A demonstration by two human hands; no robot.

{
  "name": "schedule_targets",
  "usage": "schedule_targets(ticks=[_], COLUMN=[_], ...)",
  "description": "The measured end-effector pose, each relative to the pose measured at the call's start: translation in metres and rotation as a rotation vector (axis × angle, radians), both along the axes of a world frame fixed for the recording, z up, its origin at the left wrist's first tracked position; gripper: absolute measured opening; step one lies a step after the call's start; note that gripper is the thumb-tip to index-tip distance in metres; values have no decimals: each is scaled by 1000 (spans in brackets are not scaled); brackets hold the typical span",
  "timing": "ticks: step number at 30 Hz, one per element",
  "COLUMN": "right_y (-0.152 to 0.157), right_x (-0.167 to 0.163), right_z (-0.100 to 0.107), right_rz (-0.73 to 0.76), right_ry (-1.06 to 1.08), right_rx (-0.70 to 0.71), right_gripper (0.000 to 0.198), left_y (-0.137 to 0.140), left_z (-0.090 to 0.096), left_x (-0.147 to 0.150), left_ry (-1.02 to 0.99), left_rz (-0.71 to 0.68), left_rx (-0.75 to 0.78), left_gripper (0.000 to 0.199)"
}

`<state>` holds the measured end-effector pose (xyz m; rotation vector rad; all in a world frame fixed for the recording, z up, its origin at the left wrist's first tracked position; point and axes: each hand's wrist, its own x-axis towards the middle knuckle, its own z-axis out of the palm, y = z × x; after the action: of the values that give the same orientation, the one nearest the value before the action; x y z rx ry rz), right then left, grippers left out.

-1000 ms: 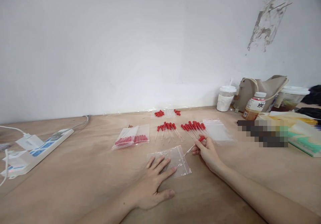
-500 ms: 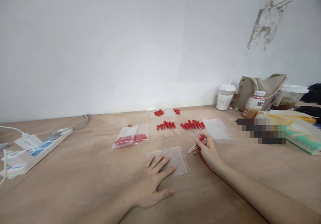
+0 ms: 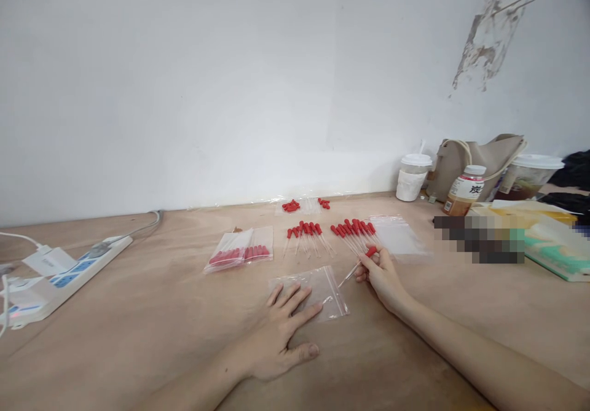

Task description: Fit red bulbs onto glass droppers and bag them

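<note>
My left hand lies flat with spread fingers on a clear zip-lock bag, over its left part. My right hand pinches a glass dropper with a red rubber bulb. The dropper slants down to the left, its tip at the bag's zip end; whether it is inside the mouth I cannot tell. Beyond my hands lie two groups of red-bulbed droppers, a middle group and a right group. Further left are zip bags with red-bulbed droppers in them.
Another clear bag lies right of the droppers. Loose red bulbs sit near the wall. A power strip with plugs is at left. A lidded cup, a bottle and a beige handbag stand at back right.
Little differs. The whole view has shifted very slightly; my left hand stays on the bag and my right hand keeps the dropper at the bag's zip end.
</note>
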<state>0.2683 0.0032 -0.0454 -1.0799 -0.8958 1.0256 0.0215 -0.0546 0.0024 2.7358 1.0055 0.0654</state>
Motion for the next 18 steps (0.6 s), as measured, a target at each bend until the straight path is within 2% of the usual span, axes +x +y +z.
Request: schedule_targets(ticks=[7, 12, 14, 18], right_y=[-7, -11, -12, -12], right_x=[-6, -9, -3, 16], right_z=[3, 6, 9, 15], right_rz=[72, 273, 384, 617], right_ry=[40, 97, 10, -440], right_rx=[-40, -112, -119, -28], right_gripper=[36, 27, 25, 23], left_y=[2, 5, 6, 8], left_z=[-3, -4, -3, -3], left_x=[-1, -1, -1, -1], left_ry=[-20, -31, -42, -62], left_rz=[-6, -25, -41, -62], left_rx=[-4, 30, 49, 71], left_gripper=[59, 59, 60, 59])
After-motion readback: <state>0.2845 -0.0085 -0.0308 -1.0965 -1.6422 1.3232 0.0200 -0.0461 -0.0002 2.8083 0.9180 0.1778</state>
